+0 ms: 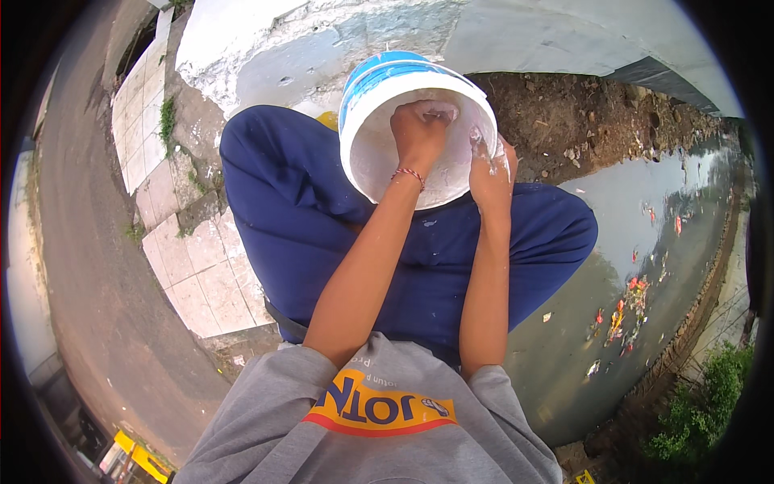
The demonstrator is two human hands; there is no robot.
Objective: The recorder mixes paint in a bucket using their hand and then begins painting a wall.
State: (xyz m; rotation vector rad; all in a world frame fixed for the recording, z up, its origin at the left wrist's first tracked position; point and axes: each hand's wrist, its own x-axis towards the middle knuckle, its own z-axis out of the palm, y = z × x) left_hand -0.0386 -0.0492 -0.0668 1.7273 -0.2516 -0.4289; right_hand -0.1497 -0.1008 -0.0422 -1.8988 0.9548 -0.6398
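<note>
A white bucket (pixel 348 157) with a blue outer band is tipped toward me above my crossed legs, its mouth facing me. Whitish paint-like residue coats its inner wall. My left hand (pixel 419 133) reaches inside, fingers curled against the wall; a pale, wet patch shows at the fingertips, and what they hold, if anything, I cannot make out. A red-and-white cord bracelet (pixel 409 175) circles that wrist. At the bucket's right rim, my right hand (pixel 492 181) grips the edge, thumb inside and fingers outside. White smears cover its thumb.
A white, peeling wall (pixel 322 56) stands in front. To the right lies grey water (pixel 580 323) with floating litter (pixel 621 315), below a dirt bank (pixel 556 121). On the left, pale broken tiles (pixel 201 274) border a road (pixel 89 242).
</note>
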